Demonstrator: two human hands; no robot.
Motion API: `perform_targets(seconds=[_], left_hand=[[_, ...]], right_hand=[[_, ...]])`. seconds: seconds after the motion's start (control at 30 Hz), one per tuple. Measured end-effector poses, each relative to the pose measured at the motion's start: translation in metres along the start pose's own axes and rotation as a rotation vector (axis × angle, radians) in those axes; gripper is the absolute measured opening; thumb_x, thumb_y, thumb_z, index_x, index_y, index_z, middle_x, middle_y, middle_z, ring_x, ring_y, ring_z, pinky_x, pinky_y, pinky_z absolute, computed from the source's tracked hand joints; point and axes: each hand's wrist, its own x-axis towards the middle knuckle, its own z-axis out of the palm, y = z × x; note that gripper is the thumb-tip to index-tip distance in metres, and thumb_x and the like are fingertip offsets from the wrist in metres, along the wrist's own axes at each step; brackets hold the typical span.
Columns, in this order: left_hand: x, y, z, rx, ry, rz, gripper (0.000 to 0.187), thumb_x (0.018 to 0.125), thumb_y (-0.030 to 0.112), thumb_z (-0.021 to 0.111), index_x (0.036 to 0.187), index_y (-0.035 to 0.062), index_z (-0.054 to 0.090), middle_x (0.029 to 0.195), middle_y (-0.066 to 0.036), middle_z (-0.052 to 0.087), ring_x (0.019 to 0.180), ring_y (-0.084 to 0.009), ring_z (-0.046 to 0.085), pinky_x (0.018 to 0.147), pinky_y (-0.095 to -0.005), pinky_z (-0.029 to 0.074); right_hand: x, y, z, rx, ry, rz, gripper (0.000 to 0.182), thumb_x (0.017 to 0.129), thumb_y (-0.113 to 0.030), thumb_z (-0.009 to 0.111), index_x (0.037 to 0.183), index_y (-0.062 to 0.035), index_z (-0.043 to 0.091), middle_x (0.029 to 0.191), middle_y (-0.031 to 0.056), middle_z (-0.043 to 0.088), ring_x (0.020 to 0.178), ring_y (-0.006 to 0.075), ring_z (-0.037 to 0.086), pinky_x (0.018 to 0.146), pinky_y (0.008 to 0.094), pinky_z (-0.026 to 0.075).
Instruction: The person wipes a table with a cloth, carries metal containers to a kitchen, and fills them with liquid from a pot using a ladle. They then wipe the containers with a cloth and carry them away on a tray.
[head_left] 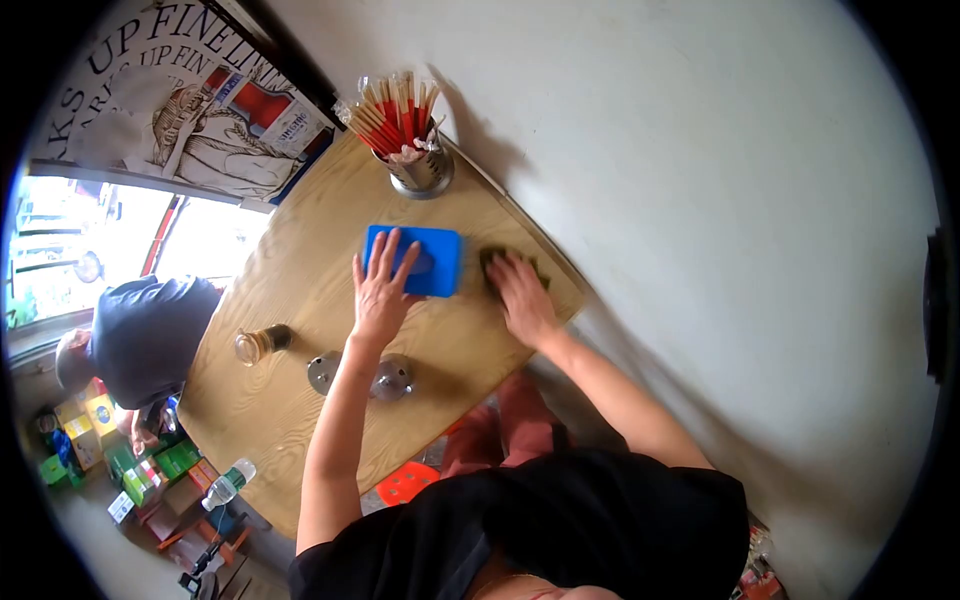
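My left hand (382,292) grips a flat blue plastic box (436,260) on the wooden table, fingers spread across its left part and thumb along the near edge. A shallow round dip shows in the top of the box. To its right, my right hand (522,292) presses a dark greenish cloth (489,257) against the tabletop near the wall side. Motion slightly blurs the cloth and fingers, and the palm hides part of the cloth.
The wooden table (310,225) meets a white wall. A metal holder (424,173) of wrapped chopsticks stands at the far corner. Near my left forearm are a glass jar (250,347) and two metal-lidded pots (391,380). Another person (150,335) bends beyond the left edge, beside several boxes.
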Motion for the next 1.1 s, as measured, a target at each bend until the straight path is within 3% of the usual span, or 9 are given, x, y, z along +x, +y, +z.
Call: perform_targets(seconds=[0.2,0.33,0.43,0.63,0.77,0.83,0.93,1.0,1.1], left_hand=[[-0.012,-0.026,-0.006,0.049,0.039,-0.118,0.094,0.067,0.022,0.084,0.148,0.0218,0.037,0.159,-0.01,0.022,0.146,-0.0329,0.021,0.108,-0.06,0.028],[0.007,-0.007,0.011,0.052,0.122,-0.18,0.096,0.065,0.021,0.085,0.148,0.0203,0.037,0.158,-0.012,0.023,0.144,-0.0371,0.023,0.099,-0.0612,0.035],[0.02,0.007,0.018,0.046,0.18,-0.215,0.099,0.061,0.021,0.087,0.147,0.0193,0.037,0.156,-0.015,0.025,0.142,-0.0381,0.026,0.096,-0.0593,0.037],[0.032,0.023,0.017,0.039,0.174,-0.262,0.097,0.064,0.023,0.086,0.147,0.018,0.036,0.154,-0.018,0.025,0.139,-0.0399,0.028,0.097,-0.0571,0.038],[0.007,0.026,-0.002,-0.091,0.282,-0.159,0.09,0.07,0.023,0.083,0.146,0.014,0.036,0.153,-0.02,0.028,0.137,-0.0421,0.03,0.107,-0.053,0.032],[-0.028,0.021,-0.018,-0.14,0.38,-0.102,0.08,0.075,0.02,0.079,0.144,0.0115,0.039,0.15,-0.02,0.033,0.135,-0.0415,0.034,0.109,-0.0504,0.032],[-0.102,0.019,-0.042,-0.189,0.473,-0.223,0.054,0.081,0.011,0.073,0.129,0.0046,0.051,0.137,-0.019,0.048,0.124,-0.0397,0.046,0.104,-0.0476,0.038],[-0.155,0.017,-0.04,-0.205,0.527,-0.292,0.045,0.079,0.008,0.073,0.121,0.0032,0.056,0.129,-0.017,0.054,0.118,-0.0373,0.051,0.1,-0.045,0.041],[-0.213,0.036,-0.018,-0.318,0.538,-0.47,0.051,0.072,0.007,0.08,0.117,0.0036,0.057,0.123,-0.016,0.056,0.114,-0.0318,0.054,0.097,-0.0413,0.044]], right_hand=[[0.119,0.013,0.013,0.046,0.301,0.155,0.047,0.084,-0.004,0.054,0.131,-0.0022,0.053,0.138,0.0158,0.049,0.132,0.0359,0.039,0.114,0.0519,0.027],[0.001,-0.034,0.019,0.211,-0.003,-0.112,0.045,0.083,-0.018,0.064,0.126,-0.004,0.059,0.136,0.0147,0.051,0.133,0.0369,0.038,0.113,0.0517,0.028],[-0.042,0.007,0.004,0.215,-0.071,-0.244,0.047,0.082,-0.019,0.067,0.126,-0.0052,0.058,0.134,0.0146,0.053,0.132,0.0369,0.039,0.111,0.052,0.03],[-0.043,-0.021,0.009,-0.105,0.296,0.428,0.044,0.087,-0.017,0.061,0.128,-0.0043,0.056,0.137,0.0153,0.049,0.132,0.0381,0.039,0.111,0.0529,0.029],[-0.096,-0.093,0.047,0.2,0.027,-0.149,0.033,0.089,-0.013,0.057,0.121,-0.0073,0.061,0.135,0.0094,0.052,0.133,0.0288,0.042,0.111,0.0467,0.031],[-0.089,-0.062,0.03,0.277,-0.031,-0.378,0.032,0.086,-0.013,0.058,0.117,-0.0086,0.063,0.129,0.0089,0.057,0.13,0.0291,0.045,0.111,0.0445,0.034],[-0.048,0.0,-0.016,0.078,0.122,-0.258,0.037,0.077,-0.008,0.061,0.114,-0.0072,0.064,0.123,0.0111,0.06,0.119,0.0312,0.053,0.107,0.0448,0.04],[-0.028,0.043,-0.015,-0.076,0.226,0.141,0.034,0.085,-0.008,0.058,0.118,-0.003,0.061,0.127,0.0171,0.056,0.122,0.0347,0.048,0.106,0.0461,0.039],[-0.029,-0.001,0.007,-0.108,0.305,0.184,0.035,0.09,-0.012,0.058,0.123,-0.0014,0.059,0.133,0.0176,0.054,0.128,0.037,0.044,0.109,0.0492,0.033]])
